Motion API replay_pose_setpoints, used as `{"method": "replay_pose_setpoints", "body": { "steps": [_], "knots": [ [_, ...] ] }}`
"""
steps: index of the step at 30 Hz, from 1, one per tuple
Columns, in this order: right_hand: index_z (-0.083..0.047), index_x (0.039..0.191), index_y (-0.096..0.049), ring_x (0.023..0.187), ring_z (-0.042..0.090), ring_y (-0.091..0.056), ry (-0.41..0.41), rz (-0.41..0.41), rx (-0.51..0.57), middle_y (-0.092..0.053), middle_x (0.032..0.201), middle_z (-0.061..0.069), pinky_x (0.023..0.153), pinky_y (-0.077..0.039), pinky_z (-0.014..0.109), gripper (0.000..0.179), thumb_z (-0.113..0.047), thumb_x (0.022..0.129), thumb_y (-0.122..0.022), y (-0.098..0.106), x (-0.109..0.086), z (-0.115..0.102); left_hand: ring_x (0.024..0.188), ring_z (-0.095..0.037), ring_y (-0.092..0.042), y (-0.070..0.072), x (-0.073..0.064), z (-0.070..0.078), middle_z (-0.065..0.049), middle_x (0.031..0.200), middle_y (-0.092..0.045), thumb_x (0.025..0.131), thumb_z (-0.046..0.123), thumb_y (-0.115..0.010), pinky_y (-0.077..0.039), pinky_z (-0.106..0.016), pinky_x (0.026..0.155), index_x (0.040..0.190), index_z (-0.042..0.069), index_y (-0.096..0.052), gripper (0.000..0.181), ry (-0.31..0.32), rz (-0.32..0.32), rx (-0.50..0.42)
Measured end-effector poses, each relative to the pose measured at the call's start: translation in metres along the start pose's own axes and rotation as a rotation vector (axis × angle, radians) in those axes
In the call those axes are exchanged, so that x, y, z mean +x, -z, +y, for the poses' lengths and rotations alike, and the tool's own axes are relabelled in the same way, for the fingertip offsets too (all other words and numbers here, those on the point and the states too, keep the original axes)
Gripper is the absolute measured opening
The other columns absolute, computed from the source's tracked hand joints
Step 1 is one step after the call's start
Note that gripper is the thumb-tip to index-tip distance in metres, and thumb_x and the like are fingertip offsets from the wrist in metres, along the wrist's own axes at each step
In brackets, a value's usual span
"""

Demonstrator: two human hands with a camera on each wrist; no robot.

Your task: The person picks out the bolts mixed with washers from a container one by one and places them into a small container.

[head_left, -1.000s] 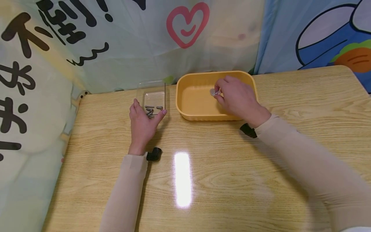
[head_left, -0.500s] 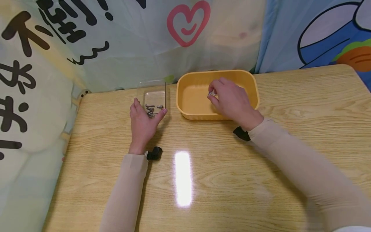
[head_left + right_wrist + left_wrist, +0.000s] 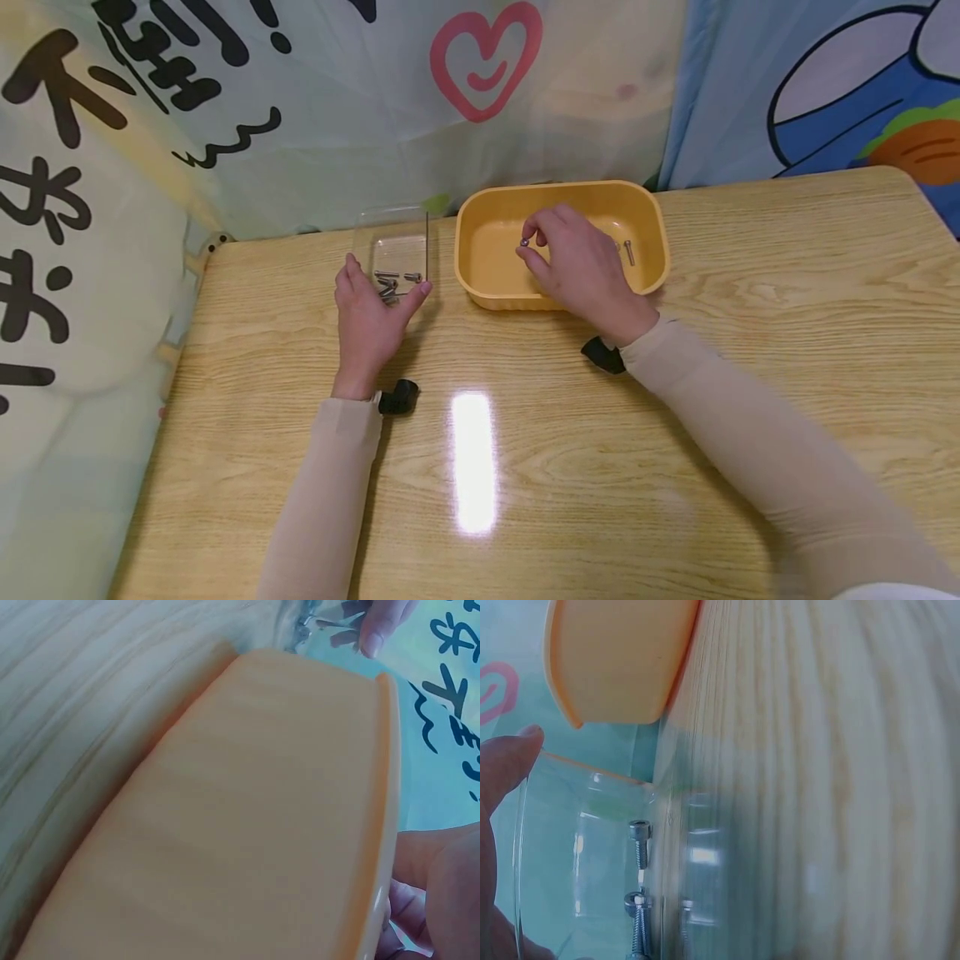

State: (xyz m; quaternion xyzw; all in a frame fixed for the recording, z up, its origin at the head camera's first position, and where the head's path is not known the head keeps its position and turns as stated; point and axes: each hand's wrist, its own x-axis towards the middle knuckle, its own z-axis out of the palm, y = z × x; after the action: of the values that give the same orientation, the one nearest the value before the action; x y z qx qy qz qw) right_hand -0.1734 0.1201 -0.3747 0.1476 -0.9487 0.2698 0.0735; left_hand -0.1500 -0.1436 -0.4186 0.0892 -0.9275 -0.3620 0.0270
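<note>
My left hand grips the near end of a clear plastic box, thumb on its right side and fingers on its left. Several metal socket-head screws lie on the box's floor; in the left wrist view two screws show through the clear wall. My right hand is over the yellow bin, thumb and forefinger pinching a small metal screw, with its head showing at the fingertips. Another screw lies in the bin's right end, partly beside the right hand's edge.
Both containers stand near the back of the wooden table, the clear box left of the bin. A printed cloth hangs close behind them. The bin's raised rim stands beside the right hand in its wrist view.
My right hand has moved left across the bin with the screw in its fingertips, uncovering a screw at the bin's right end. The left hand and clear box have stayed in place.
</note>
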Motion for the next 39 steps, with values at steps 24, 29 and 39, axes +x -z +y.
{"method": "replay_pose_setpoints", "body": {
  "steps": [24, 29, 39],
  "knots": [
    [-0.006, 0.100, -0.064, 0.077, 0.027, -0.052, 0.023, 0.088, 0.143, -0.058, 0.093, 0.009, 0.071, -0.041, 0.041, 0.018, -0.023, 0.097, -0.069, -0.023, 0.002, -0.026, 0.146, -0.038, -0.025, -0.003, -0.002, 0.000, -0.026, 0.160, -0.017, 0.084, 0.063, -0.070, -0.030, -0.049, 0.116, 0.159, -0.005, -0.006, 0.119, 0.001, 0.008, 0.001],
    [-0.007, 0.102, -0.064, 0.076, 0.024, -0.051, 0.023, 0.091, 0.167, -0.057, 0.093, 0.007, 0.061, -0.042, 0.037, 0.019, -0.023, 0.096, -0.070, -0.028, 0.004, -0.038, 0.146, -0.039, -0.024, -0.003, -0.002, 0.000, -0.026, 0.160, -0.016, 0.085, 0.064, -0.070, -0.029, -0.049, 0.116, 0.159, -0.005, -0.006, 0.120, 0.000, 0.007, 0.002],
    [-0.006, 0.102, -0.064, 0.077, 0.022, -0.052, 0.023, 0.105, 0.207, -0.056, 0.093, 0.008, 0.062, -0.041, 0.035, 0.020, -0.024, 0.096, -0.070, -0.039, 0.006, -0.048, 0.146, -0.038, -0.025, -0.002, -0.003, 0.000, -0.025, 0.160, -0.018, 0.084, 0.064, -0.070, -0.029, -0.048, 0.116, 0.158, -0.006, -0.007, 0.120, -0.008, 0.014, -0.003]
  ]
}}
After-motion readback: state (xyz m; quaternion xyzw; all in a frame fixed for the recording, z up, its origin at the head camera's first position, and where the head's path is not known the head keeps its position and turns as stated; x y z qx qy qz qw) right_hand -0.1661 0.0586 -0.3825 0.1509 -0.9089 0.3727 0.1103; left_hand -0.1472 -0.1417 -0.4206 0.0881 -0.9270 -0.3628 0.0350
